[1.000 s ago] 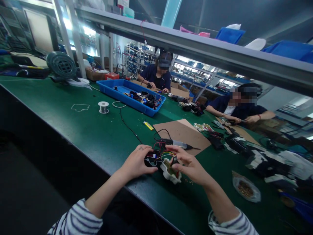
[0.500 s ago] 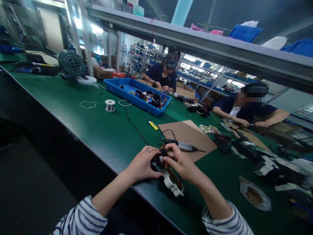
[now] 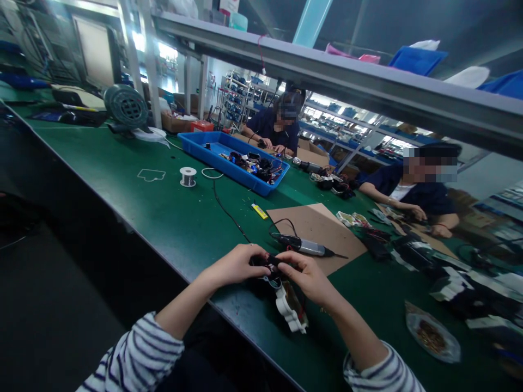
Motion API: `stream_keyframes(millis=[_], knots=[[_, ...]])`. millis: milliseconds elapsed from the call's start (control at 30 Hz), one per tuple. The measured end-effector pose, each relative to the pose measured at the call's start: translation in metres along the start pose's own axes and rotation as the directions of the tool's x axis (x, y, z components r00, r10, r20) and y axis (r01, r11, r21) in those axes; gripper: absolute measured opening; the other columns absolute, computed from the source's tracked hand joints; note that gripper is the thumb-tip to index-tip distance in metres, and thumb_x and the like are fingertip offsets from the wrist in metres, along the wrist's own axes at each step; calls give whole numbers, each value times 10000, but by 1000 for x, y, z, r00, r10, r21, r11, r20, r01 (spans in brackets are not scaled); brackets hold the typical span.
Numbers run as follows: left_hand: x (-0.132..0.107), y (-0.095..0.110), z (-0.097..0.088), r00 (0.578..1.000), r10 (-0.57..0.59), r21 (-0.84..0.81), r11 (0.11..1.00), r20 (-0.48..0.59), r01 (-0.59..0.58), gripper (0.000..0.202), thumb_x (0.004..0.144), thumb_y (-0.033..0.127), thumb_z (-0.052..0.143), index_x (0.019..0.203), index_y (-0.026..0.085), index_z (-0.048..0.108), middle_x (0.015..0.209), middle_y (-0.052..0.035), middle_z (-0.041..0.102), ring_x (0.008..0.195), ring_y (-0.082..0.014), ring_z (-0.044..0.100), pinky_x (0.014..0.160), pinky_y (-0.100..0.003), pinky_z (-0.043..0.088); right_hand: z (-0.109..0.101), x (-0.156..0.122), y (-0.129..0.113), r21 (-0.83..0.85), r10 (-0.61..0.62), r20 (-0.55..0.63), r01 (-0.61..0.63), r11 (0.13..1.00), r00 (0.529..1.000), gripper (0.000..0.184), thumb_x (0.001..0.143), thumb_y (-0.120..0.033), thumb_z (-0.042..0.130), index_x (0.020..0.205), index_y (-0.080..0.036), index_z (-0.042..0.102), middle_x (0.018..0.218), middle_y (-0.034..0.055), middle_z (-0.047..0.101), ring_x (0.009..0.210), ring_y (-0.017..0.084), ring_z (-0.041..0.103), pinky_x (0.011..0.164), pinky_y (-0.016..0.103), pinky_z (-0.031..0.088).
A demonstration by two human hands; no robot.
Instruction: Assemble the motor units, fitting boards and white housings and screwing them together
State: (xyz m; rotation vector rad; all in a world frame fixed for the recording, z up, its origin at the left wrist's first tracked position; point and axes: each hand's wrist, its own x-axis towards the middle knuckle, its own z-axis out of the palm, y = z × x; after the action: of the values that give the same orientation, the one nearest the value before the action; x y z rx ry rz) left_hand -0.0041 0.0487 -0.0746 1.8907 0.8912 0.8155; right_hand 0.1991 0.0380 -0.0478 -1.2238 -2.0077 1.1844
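Note:
Near the table's front edge, my left hand (image 3: 239, 265) is closed around a small black part with wires (image 3: 273, 262), thumb and fingers pinching its left side. My right hand (image 3: 305, 276) pinches the same part from the right with thumb and forefinger. Below the fingers shows a dark housing with a pale curved rim (image 3: 273, 281), partly hidden by my hands. A white plastic shell (image 3: 291, 309) with a brownish inside and a red wire lies against it on the table. An electric screwdriver (image 3: 308, 246) with a grey body rests just beyond my right hand.
A cardboard sheet (image 3: 351, 239) lies under the screwdriver. Farther off are a blue tray (image 3: 200, 149) of wired parts, a solder wire spool (image 3: 188, 177) and a yellow packet (image 3: 259, 211). A bag of small screws (image 3: 433, 335) sits at right. Two co-workers sit across the table.
My left hand has shifted from the side of the dark housing up to the black part, fingers now closer together. The right co-worker's hands have moved apart. The view has shifted slightly.

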Motion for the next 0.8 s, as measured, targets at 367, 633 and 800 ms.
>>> stream_keyframes(millis=[367,633,800], knots=[[15,-10,12,990,-76,-56,996,-115,70,34,720,109,581,744,109,606,693,-2,629,641,-96,578,592,-177,430,12,-6,-18,-590,-95,64,114,799,993,216,839,-119,513,987,-191,653,970,51,618,900,191,547,777,319,441],[-16,7,18,947,79,189,982,-313,-20,159,809,199,534,949,163,599,993,-57,605,939,-173,558,853,-317,434,6,3,-22,-697,-108,231,242,675,967,237,794,-78,569,975,-188,677,880,44,649,869,200,543,752,310,431],[-48,8,42,879,389,594,788,-277,-161,409,749,337,644,1094,150,529,1048,-83,573,1024,-236,512,924,-413,426,3,3,-15,-567,-82,124,138,812,989,150,759,-103,623,870,-187,679,823,37,643,788,177,564,717,296,434]])
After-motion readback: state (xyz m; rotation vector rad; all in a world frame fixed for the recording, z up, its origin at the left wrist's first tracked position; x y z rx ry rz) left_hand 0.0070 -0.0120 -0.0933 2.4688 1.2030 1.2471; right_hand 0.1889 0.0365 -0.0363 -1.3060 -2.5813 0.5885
